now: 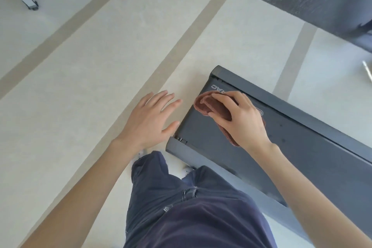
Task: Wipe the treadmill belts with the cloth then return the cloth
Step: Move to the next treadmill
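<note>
Under right hand (241, 119), cloth (211, 106) (folded), along belt (291, 157)

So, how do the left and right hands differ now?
The left hand holds nothing; the right hand grips the brown cloth. The left hand's fingers are straight and spread; the right hand's curl round the cloth. The left hand is over the floor, the right hand over the treadmill belt. Both are palm down.

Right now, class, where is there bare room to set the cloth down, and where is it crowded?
Free: the treadmill belt right of the right hand, between its side rails; the pale floor left of the left hand. Crowded: the belt's end, where the right hand holds the cloth, left hand close beside.
</note>
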`<state>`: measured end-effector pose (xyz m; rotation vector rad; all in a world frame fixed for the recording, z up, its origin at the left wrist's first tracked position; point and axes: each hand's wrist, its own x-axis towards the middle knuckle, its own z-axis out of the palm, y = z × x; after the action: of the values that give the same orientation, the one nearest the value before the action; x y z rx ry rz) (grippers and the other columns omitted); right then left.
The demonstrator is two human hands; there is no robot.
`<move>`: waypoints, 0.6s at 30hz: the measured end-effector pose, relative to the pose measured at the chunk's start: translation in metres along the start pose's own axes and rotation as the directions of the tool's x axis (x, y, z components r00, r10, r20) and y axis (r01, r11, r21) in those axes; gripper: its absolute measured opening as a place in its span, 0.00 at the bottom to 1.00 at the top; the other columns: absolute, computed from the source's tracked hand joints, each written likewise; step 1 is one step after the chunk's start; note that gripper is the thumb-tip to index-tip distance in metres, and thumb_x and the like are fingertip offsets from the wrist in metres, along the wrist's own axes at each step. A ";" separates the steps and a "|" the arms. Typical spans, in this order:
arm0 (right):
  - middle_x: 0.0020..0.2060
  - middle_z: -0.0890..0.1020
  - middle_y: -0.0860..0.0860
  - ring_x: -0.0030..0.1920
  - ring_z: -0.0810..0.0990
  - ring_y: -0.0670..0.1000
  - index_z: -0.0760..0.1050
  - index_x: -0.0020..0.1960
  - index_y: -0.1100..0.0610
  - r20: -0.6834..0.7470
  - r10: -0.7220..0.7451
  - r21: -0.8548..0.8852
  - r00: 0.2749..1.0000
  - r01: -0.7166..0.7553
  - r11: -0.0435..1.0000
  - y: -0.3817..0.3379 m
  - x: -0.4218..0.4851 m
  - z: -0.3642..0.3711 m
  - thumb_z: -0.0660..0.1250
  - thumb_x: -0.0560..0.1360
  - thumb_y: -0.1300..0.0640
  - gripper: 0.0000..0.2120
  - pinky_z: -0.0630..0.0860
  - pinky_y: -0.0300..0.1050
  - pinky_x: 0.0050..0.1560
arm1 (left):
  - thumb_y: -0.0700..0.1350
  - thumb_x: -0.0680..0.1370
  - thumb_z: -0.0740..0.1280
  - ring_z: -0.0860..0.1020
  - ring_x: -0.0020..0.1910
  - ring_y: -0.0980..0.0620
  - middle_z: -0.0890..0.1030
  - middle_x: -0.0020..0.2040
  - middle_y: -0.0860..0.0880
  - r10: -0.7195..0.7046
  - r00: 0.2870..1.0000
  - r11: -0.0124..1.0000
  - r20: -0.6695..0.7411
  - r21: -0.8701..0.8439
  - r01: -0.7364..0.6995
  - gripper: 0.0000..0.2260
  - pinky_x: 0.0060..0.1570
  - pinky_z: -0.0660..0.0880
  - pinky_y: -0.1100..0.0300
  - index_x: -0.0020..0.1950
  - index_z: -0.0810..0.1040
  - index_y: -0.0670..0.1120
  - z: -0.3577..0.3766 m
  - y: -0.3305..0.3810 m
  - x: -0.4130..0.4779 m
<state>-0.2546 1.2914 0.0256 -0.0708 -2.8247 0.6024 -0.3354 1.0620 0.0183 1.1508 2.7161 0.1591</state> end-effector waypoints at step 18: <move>0.52 0.79 0.51 0.53 0.76 0.53 0.76 0.63 0.53 -0.198 0.384 -0.066 0.902 -0.403 0.913 -0.157 0.102 0.060 0.70 0.73 0.49 0.20 0.75 0.46 0.43 | 0.58 0.76 0.48 0.63 0.72 0.48 0.69 0.71 0.47 0.433 0.900 0.895 0.054 0.097 -0.436 0.28 0.71 0.58 0.50 0.72 0.67 0.48 -0.089 -0.219 0.059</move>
<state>-0.3674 1.1348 0.0604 -0.6967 -2.6720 0.4932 -0.5480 0.9501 0.0605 1.7651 2.4201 0.0548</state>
